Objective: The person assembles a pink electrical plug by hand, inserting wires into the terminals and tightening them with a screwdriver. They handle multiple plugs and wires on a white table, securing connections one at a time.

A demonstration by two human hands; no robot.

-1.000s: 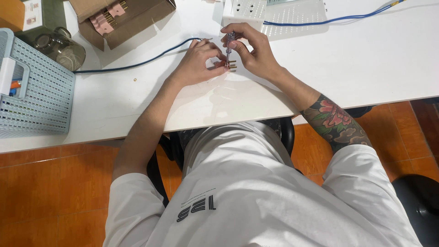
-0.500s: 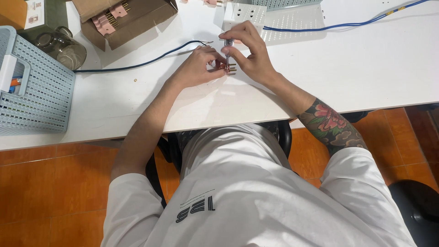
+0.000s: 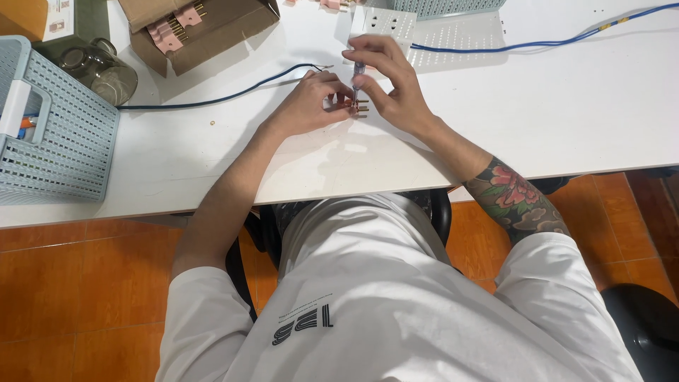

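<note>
While the person sat bent over the white table (image 3: 566,120), both forearms reached forward and met near the middle of its top. The left hand (image 3: 308,102) lay knuckles up, its fingers curled narrow around a small plug part with brass prongs (image 3: 358,107), pinning it against the table. The right hand (image 3: 392,78) arched over from two o'clock of that part, wrist raised, thumb and fingertips pinched on a slim screwdriver (image 3: 358,74) that stood nearly upright with its tip down at the part. The tattooed right forearm (image 3: 520,201) ran back toward five o'clock, off the table edge. A dark blue cable (image 3: 212,99) trailed from the left hand toward nine o'clock. At twelve o'clock of the hands lay a white socket plate (image 3: 385,22), just beside the right fingers. A cardboard box (image 3: 212,28) holding pink parts sat at eleven o'clock, and a pale blue basket (image 3: 64,127) stood well apart at nine o'clock.
</note>
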